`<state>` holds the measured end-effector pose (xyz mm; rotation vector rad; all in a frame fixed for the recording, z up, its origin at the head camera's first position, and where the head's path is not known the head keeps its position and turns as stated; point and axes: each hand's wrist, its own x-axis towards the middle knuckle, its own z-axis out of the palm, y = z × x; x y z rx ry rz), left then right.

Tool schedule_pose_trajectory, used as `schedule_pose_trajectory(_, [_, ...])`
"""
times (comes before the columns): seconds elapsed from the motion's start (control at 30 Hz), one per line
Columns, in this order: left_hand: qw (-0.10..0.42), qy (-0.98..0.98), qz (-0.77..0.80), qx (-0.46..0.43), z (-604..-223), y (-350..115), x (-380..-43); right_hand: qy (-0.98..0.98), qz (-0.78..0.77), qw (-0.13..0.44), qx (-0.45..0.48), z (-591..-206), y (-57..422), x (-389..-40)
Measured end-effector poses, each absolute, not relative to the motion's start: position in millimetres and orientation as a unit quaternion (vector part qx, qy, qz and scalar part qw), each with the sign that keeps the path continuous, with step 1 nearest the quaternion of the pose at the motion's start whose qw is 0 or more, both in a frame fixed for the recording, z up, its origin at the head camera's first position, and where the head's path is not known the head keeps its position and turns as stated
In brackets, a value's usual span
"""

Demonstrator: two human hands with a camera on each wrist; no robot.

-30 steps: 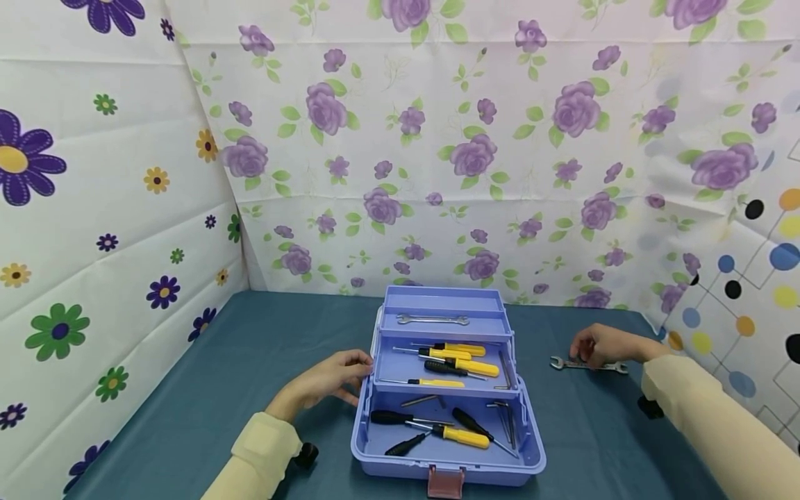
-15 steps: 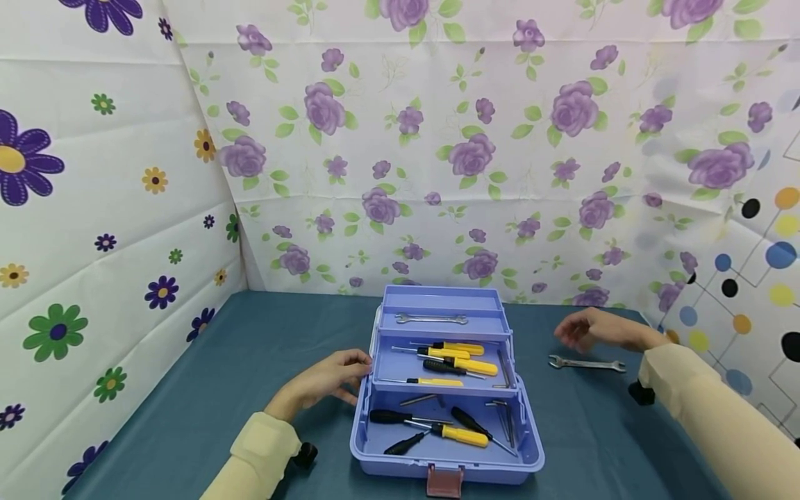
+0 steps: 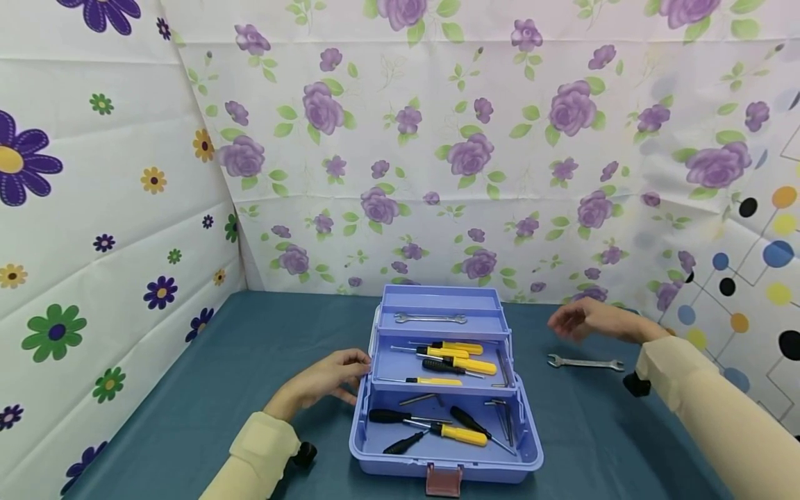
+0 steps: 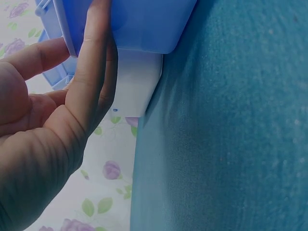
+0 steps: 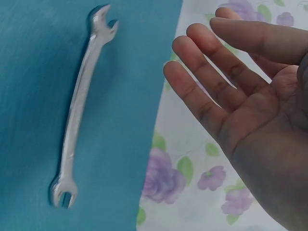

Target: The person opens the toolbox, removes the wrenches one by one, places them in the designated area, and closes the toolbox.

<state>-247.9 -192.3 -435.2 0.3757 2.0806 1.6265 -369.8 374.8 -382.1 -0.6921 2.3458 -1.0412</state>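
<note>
A lilac toolbox [image 3: 446, 467] stands on the table with its stepped trays raised. My left hand [image 3: 331, 380] holds its left side, fingers at the tray edge and thumb lower down. In the left wrist view, the left hand's fingers [image 4: 94, 62] lie against the blue wall and its rim. On the right, an open-end wrench [image 3: 585, 363] lies flat on the table. My right hand [image 3: 596, 321] hovers just behind it, apart from it. The right wrist view shows the right palm [image 5: 255, 115] bare, its fingers loosely extended, with the wrench [image 5: 79, 103] to one side.
A second wrench [image 3: 430, 318] rests in the top tray. The middle tray holds several yellow and black screwdrivers [image 3: 471, 365]. More screwdrivers [image 3: 461, 435] and hex keys [image 3: 507, 420] lie in the bottom. Floral cloth [image 3: 412, 160] hangs along the dark teal table's back edge.
My right hand has let go of the wrench on the table, lifted, and moved back and slightly left. The wrench stays where it lay; my left hand remains on the toolbox.
</note>
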Motion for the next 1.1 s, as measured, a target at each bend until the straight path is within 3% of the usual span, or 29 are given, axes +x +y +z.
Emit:
schedule_pose_trajectory(0.53, [0.236, 0.757, 0.593, 0.138, -435, -192, -248, 0.857, -0.411, 0.178, -0.254, -358, 346, -362])
schedule_pose_trajectory(1.1, [0.236, 0.760, 0.591, 0.133, -434, -191, -248, 0.845, -0.432, 0.168, -0.269, -328, 316, -362])
